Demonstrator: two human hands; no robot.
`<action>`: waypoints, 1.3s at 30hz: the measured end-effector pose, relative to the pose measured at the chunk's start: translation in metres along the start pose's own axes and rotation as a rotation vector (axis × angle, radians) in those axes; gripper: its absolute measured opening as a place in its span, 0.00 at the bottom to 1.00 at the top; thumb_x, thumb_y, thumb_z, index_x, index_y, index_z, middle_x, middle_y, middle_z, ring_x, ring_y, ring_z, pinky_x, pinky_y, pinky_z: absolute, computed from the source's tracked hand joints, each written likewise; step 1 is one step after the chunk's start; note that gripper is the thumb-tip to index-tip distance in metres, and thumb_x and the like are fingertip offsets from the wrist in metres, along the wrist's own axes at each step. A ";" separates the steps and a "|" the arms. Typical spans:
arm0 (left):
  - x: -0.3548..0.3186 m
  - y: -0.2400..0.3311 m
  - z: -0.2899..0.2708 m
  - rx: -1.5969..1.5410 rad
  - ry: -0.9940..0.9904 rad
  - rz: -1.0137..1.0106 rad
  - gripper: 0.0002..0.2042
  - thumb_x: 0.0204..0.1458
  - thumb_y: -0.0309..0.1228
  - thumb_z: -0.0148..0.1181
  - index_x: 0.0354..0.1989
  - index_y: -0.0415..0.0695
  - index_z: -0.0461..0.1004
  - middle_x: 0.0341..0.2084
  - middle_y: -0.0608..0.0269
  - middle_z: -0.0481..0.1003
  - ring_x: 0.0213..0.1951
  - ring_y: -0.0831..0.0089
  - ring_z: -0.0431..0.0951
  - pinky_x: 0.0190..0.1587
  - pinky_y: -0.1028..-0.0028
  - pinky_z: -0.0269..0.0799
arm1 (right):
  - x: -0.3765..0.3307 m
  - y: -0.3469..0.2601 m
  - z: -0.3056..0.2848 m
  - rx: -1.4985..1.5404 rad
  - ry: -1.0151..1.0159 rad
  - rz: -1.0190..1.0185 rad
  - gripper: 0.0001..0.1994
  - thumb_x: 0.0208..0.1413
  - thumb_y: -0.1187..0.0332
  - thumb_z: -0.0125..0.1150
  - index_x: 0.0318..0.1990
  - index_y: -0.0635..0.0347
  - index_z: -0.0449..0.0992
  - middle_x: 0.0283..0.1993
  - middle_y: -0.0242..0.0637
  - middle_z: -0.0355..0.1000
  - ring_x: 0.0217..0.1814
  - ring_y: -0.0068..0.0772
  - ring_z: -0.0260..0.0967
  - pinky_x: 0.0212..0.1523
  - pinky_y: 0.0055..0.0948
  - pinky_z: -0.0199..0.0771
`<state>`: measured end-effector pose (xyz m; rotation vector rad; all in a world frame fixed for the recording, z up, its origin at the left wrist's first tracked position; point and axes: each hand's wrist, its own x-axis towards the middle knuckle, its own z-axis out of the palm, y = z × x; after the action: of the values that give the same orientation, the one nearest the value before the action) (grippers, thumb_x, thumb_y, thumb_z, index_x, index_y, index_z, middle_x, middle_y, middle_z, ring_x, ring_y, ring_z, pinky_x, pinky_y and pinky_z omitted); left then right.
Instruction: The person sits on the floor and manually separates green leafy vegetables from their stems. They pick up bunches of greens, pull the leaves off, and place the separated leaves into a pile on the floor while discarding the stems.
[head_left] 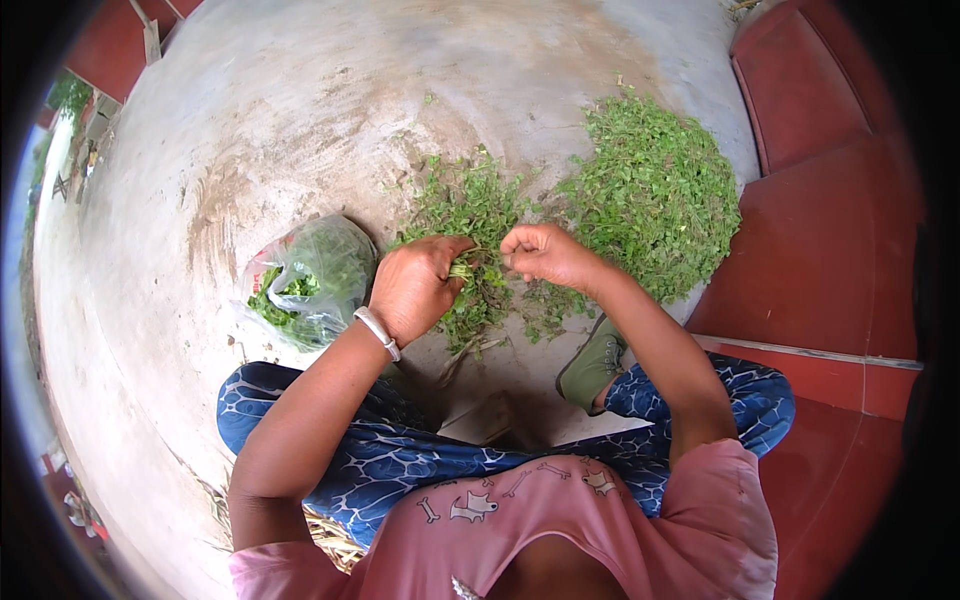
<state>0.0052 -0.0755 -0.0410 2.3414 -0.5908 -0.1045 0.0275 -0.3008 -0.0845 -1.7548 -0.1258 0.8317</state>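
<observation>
1. Our left hand (412,288) is closed around a small bunch of green stems (460,269), the pale stalks showing at the thumb and forefinger. We judge that this grip gathers the stalks so that none drop loose.
2. Our right hand (545,255) is just right of the left and apart from it, its fingers curled and the thumb close to the fingertips. Whether they pinch anything, we cannot tell. Being so near, the 2 hands probably have little reach between them.
3. Beneath and just ahead of both hands lies the small heap of greens (465,200), loose on the floor (300,100). It seems set there so that either hand can reach it without stretching.
4. Ahead and to the right of our right hand spreads the large pile of greens (665,190), leaves and stems tangled together. Lying off to that side, it likely leaves us room for our feet; 1 green shoe (593,368) rests nearer our body than that hand.
5. Just left of our left hand sits a clear plastic bag (345,240) with leafy greens (295,288) inside. Their weight, we think, holds the bag in place.
6. Behind both hands, our patterned blue trousers (390,485) cover 2 knees spread wide, which seems to let the forearms meet in the middle.
</observation>
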 end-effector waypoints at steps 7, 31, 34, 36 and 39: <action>-0.009 -0.006 0.003 0.003 -0.160 0.001 0.17 0.36 0.23 0.61 0.40 0.42 0.74 0.34 0.53 0.75 0.37 0.54 0.75 0.39 0.64 0.71 | -0.008 -0.024 0.021 -0.229 -0.060 -0.105 0.07 0.52 0.68 0.58 0.35 0.60 0.73 0.27 0.25 0.69 0.27 0.15 0.63 0.29 0.20 0.65; 0.003 -0.029 -0.003 -0.323 0.065 -0.160 0.10 0.54 0.29 0.53 0.41 0.36 0.68 0.23 0.49 0.70 0.27 0.61 0.68 0.35 0.69 0.66 | 0.039 0.142 -0.061 -1.174 0.511 -0.034 0.13 0.42 0.75 0.56 0.38 0.51 0.74 0.45 0.39 0.67 0.49 0.45 0.65 0.45 0.42 0.69; 0.005 -0.021 -0.006 -0.445 -0.041 -0.333 0.09 0.56 0.30 0.52 0.40 0.36 0.68 0.25 0.55 0.70 0.29 0.68 0.67 0.36 0.73 0.65 | 0.043 0.156 -0.062 -1.311 0.486 0.005 0.13 0.42 0.74 0.56 0.38 0.49 0.74 0.47 0.39 0.65 0.52 0.43 0.62 0.48 0.45 0.66; 0.007 -0.017 -0.011 -0.451 -0.122 -0.370 0.09 0.58 0.31 0.50 0.38 0.37 0.68 0.27 0.67 0.72 0.32 0.79 0.67 0.37 0.79 0.65 | 0.045 0.154 -0.063 -1.309 0.440 0.021 0.12 0.43 0.72 0.56 0.38 0.50 0.75 0.48 0.39 0.64 0.53 0.42 0.61 0.49 0.46 0.65; 0.007 -0.016 -0.014 -0.433 -0.140 -0.385 0.09 0.58 0.31 0.49 0.38 0.37 0.68 0.27 0.66 0.72 0.32 0.80 0.67 0.37 0.79 0.65 | 0.048 0.155 -0.064 -1.321 0.450 0.003 0.11 0.43 0.72 0.56 0.38 0.50 0.75 0.47 0.39 0.64 0.53 0.42 0.61 0.49 0.46 0.64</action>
<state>0.0208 -0.0602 -0.0404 2.0016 -0.1502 -0.5230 0.0509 -0.3849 -0.2352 -3.1232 -0.4373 0.2674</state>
